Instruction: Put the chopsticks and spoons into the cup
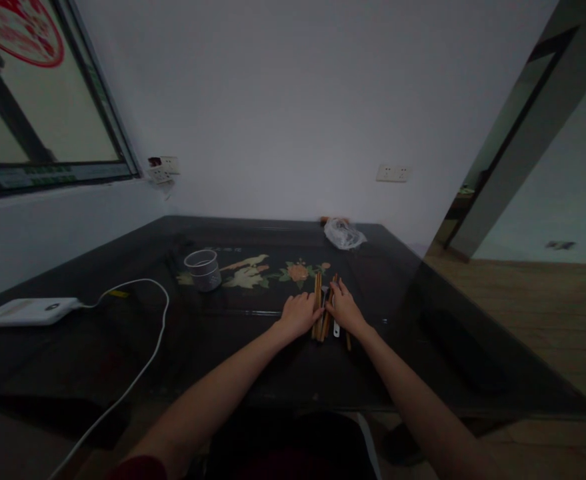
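Observation:
Several wooden chopsticks [317,293] lie bunched on the dark table [97,347], pointing away from me. My left hand [299,315] rests against their left side with the fingers curled in against the sticks. My right hand [343,308] lies over their right side, fingers stretched forward and flat on them. A small white utensil handle [336,328] pokes out below my right hand. A round metal holder cup [203,269] stands to the left, well apart from both hands.
A white power bank [27,311] with a white cable [157,333] lies at the left. A crumpled plastic bag [343,234] sits at the far table edge by the wall. The table's right edge meets wooden floor and a doorway.

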The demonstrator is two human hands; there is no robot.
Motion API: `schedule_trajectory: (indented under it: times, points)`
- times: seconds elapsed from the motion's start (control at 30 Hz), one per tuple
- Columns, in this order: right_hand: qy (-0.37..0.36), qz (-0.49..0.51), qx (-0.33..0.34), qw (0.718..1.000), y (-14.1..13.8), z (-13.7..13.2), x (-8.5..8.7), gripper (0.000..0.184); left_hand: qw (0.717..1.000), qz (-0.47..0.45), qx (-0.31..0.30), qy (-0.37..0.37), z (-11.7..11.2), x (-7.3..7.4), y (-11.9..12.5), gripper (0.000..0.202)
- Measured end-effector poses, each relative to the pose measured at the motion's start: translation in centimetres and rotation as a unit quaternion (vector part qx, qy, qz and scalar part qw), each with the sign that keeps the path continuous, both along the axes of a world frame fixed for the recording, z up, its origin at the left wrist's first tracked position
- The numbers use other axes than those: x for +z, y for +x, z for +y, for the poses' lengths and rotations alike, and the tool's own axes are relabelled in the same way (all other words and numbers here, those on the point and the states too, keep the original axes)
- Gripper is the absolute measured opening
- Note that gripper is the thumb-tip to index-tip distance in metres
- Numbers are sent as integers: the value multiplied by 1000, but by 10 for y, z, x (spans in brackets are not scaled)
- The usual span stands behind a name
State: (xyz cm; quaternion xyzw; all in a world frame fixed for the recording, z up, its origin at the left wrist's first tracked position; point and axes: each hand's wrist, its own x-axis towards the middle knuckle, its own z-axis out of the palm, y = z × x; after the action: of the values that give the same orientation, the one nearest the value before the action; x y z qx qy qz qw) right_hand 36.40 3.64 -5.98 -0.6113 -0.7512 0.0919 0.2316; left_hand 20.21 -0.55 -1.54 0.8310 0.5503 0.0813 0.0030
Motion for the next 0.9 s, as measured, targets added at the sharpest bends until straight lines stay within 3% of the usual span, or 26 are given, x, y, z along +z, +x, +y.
schedule_trajectory:
  times: [0.5, 0.63, 0.8, 0.9]
  points:
    - [-6, -2, -34, 999, 12, 6, 1, 62, 999, -30, -7, 25, 2, -7, 4, 33]
    - [26, 27, -27, 999, 16, 9, 1, 60, 999, -36, -14, 32, 1, -8, 6, 32]
    - [92, 83, -53, 991, 36, 14, 12, 47, 998, -49, -21, 36, 1, -8, 4, 32]
    - [84, 81, -84, 990, 46, 14, 20, 37, 997, -55, -35, 35, 1, -8, 1, 32]
